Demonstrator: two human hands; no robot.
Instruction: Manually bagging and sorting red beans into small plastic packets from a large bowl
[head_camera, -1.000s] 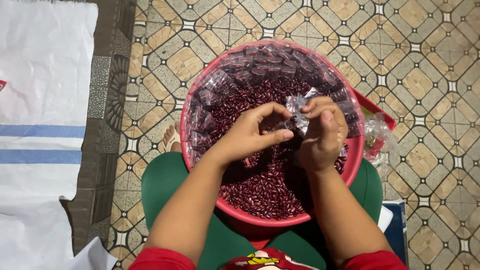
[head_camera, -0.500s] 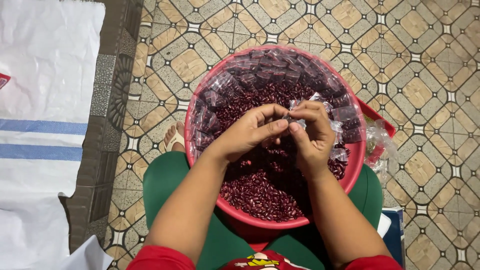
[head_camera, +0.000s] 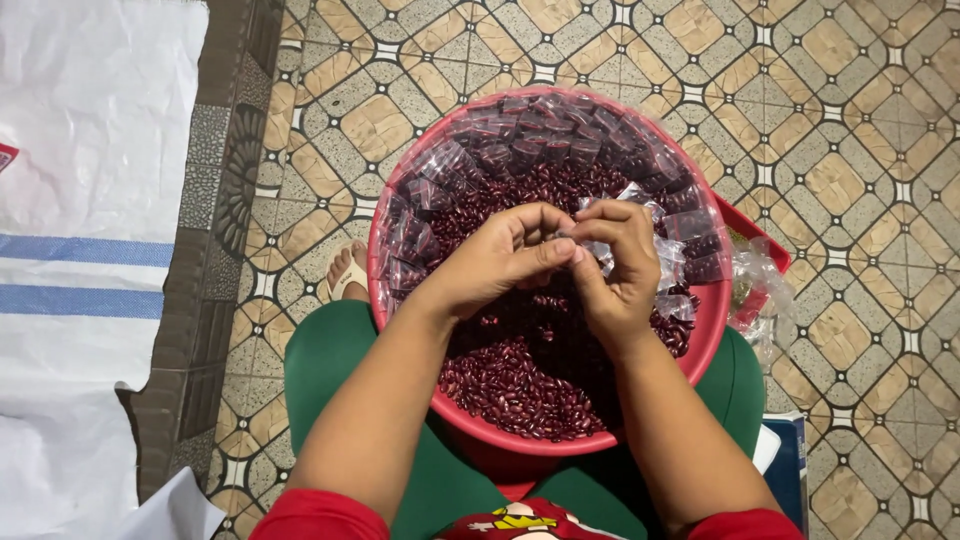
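Dozens of small clear packets (head_camera: 520, 135) of red beans, packed along far and left inner wall of red basin (head_camera: 700, 345). More packets down right wall, just beyond right hand. Loose red beans (head_camera: 520, 385) heaped across middle and near side of basin. Basin on lap, between green-clad knees, above patterned tile floor (head_camera: 850, 120). Crumpled clear plastic (head_camera: 755, 275) and red flat edge just outside basin's right rim. White sack (head_camera: 90, 240) with two blue stripes spread over floor at far left; small red mark at its left edge, too small to read. Blue box corner (head_camera: 790, 465) by right knee.

Left hand (head_camera: 495, 260) over centre of basin, palm down, fingers curled, thumb and forefinger pinched at edge of small clear bag (head_camera: 640, 215). Right hand (head_camera: 615, 265) opposite, touching left at fingertips, fingers bent and closed on same bag from right. Bag crumpled between both hands, above loose beans, contents hidden. Forearms angled in from lower corners, red sleeves at frame bottom.
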